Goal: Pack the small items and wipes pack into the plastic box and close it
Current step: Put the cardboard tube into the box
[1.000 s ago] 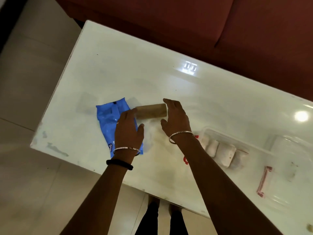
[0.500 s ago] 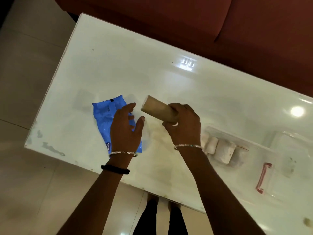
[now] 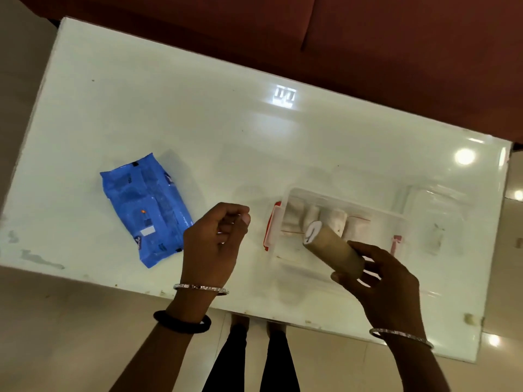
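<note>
My right hand (image 3: 385, 284) grips a brown paper-wrapped roll (image 3: 331, 247) and holds it tilted over the near side of the open clear plastic box (image 3: 285, 256). Several small white rolls (image 3: 336, 220) lie inside the box along its far wall. A red clip (image 3: 270, 224) hangs on the box's left end. The blue wipes pack (image 3: 147, 209) lies flat on the table to the left, apart from both hands. My left hand (image 3: 213, 239) hovers between the pack and the box with its fingers curled and nothing in it.
The glossy white table (image 3: 198, 123) has its near edge just under my wrists. The clear lid (image 3: 435, 219) with a red clip lies right of the box. A dark red sofa (image 3: 396, 52) runs along the far side. My legs stand below the table edge.
My right hand picked the brown roll up from beside the wipes pack and carried it right, over the box. My left hand left the pack and curled.
</note>
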